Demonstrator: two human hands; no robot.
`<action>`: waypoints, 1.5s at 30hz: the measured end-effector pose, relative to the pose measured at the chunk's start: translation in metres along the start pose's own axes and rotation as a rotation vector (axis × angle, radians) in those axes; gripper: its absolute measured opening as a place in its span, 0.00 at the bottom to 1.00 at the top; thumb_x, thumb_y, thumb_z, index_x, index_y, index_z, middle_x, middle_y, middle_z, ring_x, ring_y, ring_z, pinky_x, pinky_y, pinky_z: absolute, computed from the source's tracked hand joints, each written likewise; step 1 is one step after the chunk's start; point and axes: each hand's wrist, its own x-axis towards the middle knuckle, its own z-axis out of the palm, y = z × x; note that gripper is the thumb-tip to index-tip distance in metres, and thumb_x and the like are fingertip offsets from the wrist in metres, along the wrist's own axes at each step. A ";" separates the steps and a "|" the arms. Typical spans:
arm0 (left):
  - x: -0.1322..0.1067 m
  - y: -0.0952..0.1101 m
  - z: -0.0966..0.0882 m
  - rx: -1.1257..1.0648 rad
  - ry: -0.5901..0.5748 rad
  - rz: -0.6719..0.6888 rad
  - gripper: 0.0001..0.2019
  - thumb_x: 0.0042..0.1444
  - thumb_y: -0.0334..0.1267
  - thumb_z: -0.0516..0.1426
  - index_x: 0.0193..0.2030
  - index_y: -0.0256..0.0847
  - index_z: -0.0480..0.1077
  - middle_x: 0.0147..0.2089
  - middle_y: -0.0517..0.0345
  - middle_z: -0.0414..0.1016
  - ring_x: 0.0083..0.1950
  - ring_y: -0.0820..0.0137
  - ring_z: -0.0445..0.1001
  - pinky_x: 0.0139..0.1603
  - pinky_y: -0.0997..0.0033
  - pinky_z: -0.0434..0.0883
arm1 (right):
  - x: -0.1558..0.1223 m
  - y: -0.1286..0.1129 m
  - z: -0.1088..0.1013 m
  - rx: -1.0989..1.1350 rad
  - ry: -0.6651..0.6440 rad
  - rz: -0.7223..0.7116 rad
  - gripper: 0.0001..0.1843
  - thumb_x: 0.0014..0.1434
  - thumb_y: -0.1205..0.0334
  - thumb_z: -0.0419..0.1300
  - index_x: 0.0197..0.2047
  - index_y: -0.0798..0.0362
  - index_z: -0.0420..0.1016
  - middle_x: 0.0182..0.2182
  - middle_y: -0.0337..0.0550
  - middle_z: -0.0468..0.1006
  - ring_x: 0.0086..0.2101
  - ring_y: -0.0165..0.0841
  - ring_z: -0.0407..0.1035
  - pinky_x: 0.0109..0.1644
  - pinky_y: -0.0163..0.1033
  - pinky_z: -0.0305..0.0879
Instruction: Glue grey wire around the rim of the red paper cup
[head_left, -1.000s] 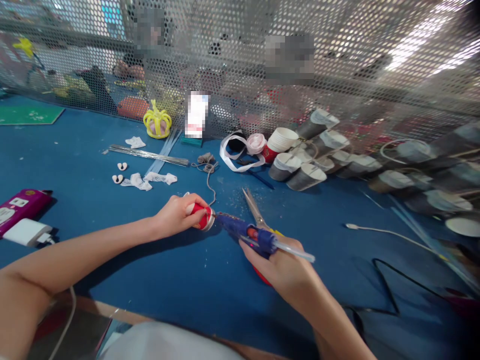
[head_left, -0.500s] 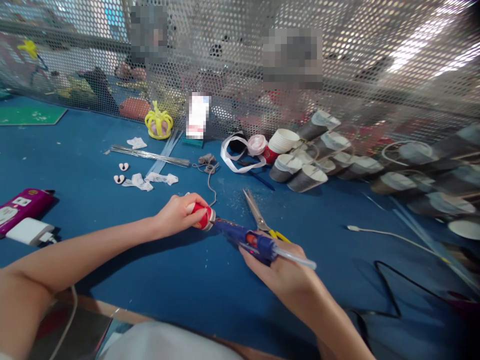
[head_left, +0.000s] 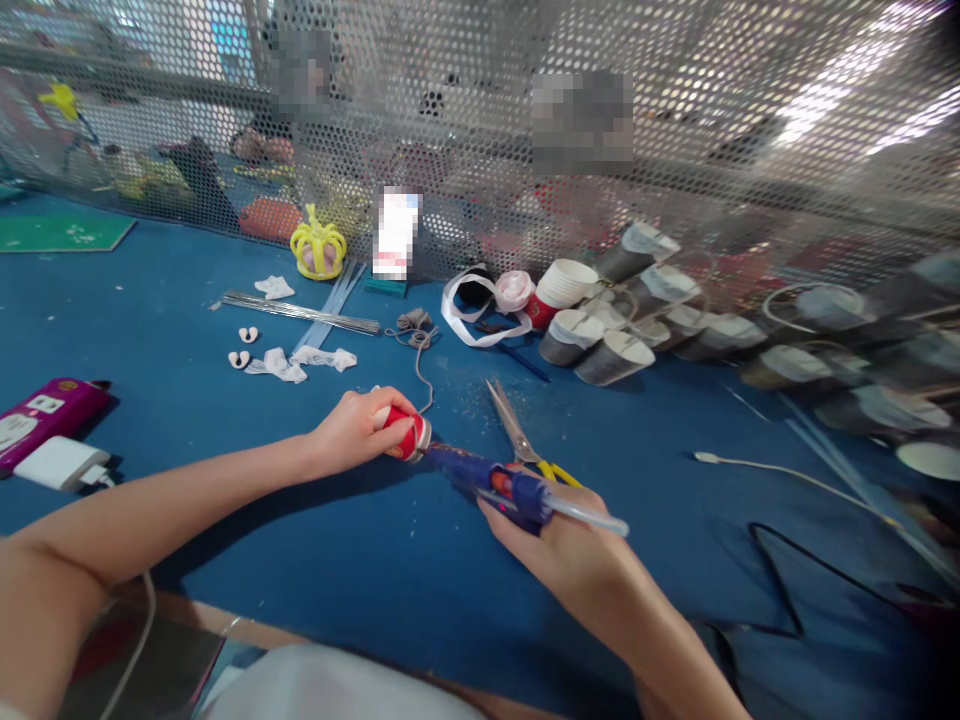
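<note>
My left hand (head_left: 365,430) is closed around a small red paper cup (head_left: 405,437), which lies tilted with its white rim toward the right. In my right hand (head_left: 566,535) is a blue hot glue gun (head_left: 487,482), a clear glue stick (head_left: 592,515) poking out of its rear. The gun's nozzle is at the cup's rim; whether it touches cannot be made out. Grey cord (head_left: 424,375) runs from a small bundle down to the cup. Scissors (head_left: 516,428) with yellow handles lie just beyond the gun, partly hidden by my right hand.
Wrapped grey cups (head_left: 615,357) crowd the right rear beside stacked white cups (head_left: 568,283). Metal wires (head_left: 300,311), a yellow crown-shaped piece (head_left: 318,245) and a phone (head_left: 395,232) stand or lie behind. A purple power strip (head_left: 56,415) is at left; a perforated screen (head_left: 465,130) borders the table.
The glue gun has shifted very slightly at the cup's rim. My left hand keeps its hold on the cup, and the other things stay where they were.
</note>
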 end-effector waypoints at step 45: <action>-0.004 -0.003 0.003 0.025 0.039 0.194 0.08 0.54 0.35 0.52 0.39 0.39 0.69 0.30 0.58 0.77 0.27 0.74 0.73 0.29 0.78 0.67 | 0.021 -0.004 -0.003 -0.014 -0.041 0.232 0.14 0.49 0.56 0.52 0.16 0.50 0.57 0.12 0.33 0.61 0.16 0.26 0.53 0.21 0.33 0.56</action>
